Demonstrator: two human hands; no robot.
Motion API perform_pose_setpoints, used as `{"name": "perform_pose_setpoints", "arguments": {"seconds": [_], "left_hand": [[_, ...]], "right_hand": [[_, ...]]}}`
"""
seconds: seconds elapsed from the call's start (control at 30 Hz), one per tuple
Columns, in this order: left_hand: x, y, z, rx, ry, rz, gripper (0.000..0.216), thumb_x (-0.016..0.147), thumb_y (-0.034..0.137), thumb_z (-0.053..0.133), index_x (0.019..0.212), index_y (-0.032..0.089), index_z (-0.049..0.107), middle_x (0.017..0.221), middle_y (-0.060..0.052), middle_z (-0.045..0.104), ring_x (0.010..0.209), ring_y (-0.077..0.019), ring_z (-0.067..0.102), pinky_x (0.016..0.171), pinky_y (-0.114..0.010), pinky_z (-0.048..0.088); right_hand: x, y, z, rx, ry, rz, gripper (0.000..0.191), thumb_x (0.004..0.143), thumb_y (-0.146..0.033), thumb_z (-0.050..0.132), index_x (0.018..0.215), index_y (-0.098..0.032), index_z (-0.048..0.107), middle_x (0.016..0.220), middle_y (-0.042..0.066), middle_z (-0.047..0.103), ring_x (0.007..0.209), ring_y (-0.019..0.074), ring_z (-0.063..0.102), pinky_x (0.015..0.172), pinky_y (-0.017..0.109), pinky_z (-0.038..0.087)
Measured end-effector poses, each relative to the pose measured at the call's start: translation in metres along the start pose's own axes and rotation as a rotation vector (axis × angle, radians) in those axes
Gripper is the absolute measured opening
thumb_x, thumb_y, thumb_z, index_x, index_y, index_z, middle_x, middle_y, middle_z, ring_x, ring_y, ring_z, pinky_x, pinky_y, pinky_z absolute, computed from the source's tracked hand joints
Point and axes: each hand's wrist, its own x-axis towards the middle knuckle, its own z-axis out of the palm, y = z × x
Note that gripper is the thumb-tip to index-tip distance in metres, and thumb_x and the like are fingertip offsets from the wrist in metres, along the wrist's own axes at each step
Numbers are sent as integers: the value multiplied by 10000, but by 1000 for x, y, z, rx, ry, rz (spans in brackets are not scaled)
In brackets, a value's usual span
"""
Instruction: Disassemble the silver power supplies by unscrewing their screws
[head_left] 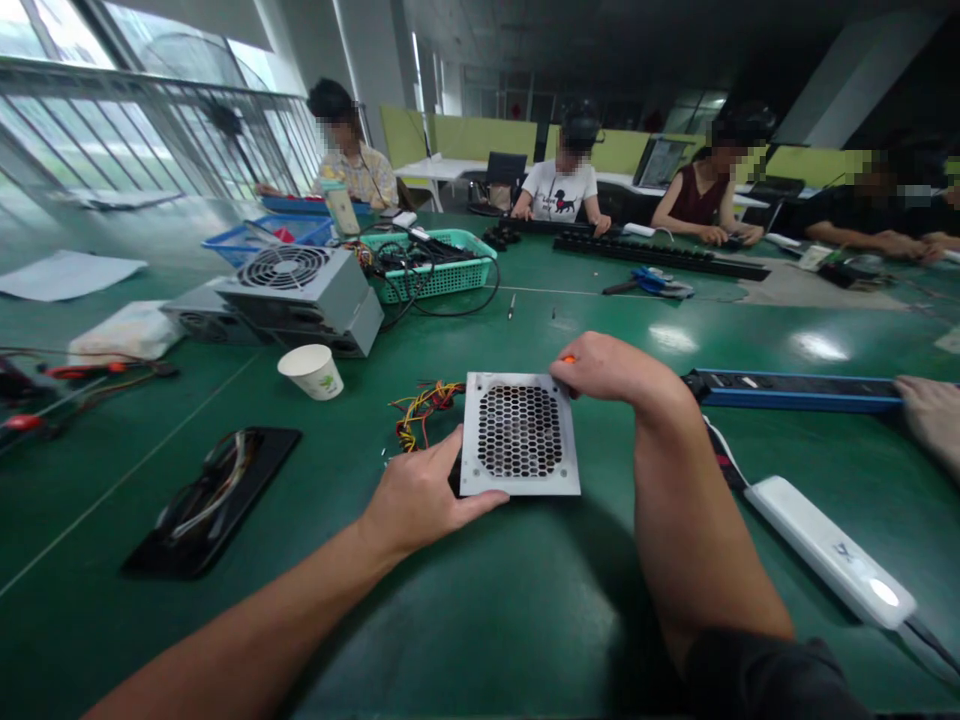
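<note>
Silvery square casing [521,433], honeycomb-vented — left grip [424,488] pinching its edge, right grip [604,370] clasping something orange [569,360].

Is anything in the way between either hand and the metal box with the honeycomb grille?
Nothing visible blocks either. The left hand grips the metal box directly at its lower left; the right hand is at its upper right corner, around a mostly hidden orange object.

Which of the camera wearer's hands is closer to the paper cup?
Left. The left hand is right of the paper cup and nearer the camera; the right hand is farther right, at the far right corner of the grille panel.
</note>
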Motion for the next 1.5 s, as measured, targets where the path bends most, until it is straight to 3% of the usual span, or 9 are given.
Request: {"name": "perform_pose_setpoints", "arguments": {"seconds": [0.2,0.3,0.4,0.8,1.13,1.33,1.5], "left_hand": [[-1,-2,-3,121,85,90,738,773,795,626,1071,122,674,841,-97,768,699,-258,746,619,-369,582],[1,-1,-5,175,82,103,687,746,844,598,805,161,633,681,-69,710,604,-246,716,530,-353,539],[3,1,-6,213,84,113,691,727,872,581,718,181,580,613,-54,668,554,-243,694,491,-350,510],[2,2,-7,222,69,106,717,709,902,555,700,186,573,622,-59,669,562,-232,689,499,-330,486],[3,6,-8,204,86,97,735,692,917,554,676,182,584,621,-61,675,559,-215,687,515,-321,508],[3,5,-3,116,38,66,753,759,884,528,802,143,655,714,-89,713,655,-261,730,586,-364,562],[4,2,0,65,-13,22,708,829,817,520,898,133,687,780,-101,743,705,-271,746,608,-363,566]], "right_hand": [[-19,-10,-9,-33,69,-43,313,843,-254,444,651,-190,683,667,43,681,572,127,506,559,294,305],[-26,-12,-12,-56,86,-57,312,848,-263,443,639,-195,665,662,43,662,568,129,472,562,305,291],[-33,-15,-15,-83,97,-69,310,851,-266,440,623,-197,638,650,39,646,553,126,441,558,309,286],[-38,-18,-18,-58,73,-45,308,850,-281,452,556,-212,510,584,9,570,531,119,427,544,311,282],[-35,-18,-21,-40,1,17,325,899,-323,468,693,-239,705,648,12,675,565,142,524,551,310,337],[-23,-9,-16,-20,-28,37,340,894,-323,464,647,-228,677,676,21,700,616,153,584,586,297,381],[2,-1,0,45,-151,34,341,885,-316,445,637,-212,655,725,33,732,673,157,643,629,267,432]]}}
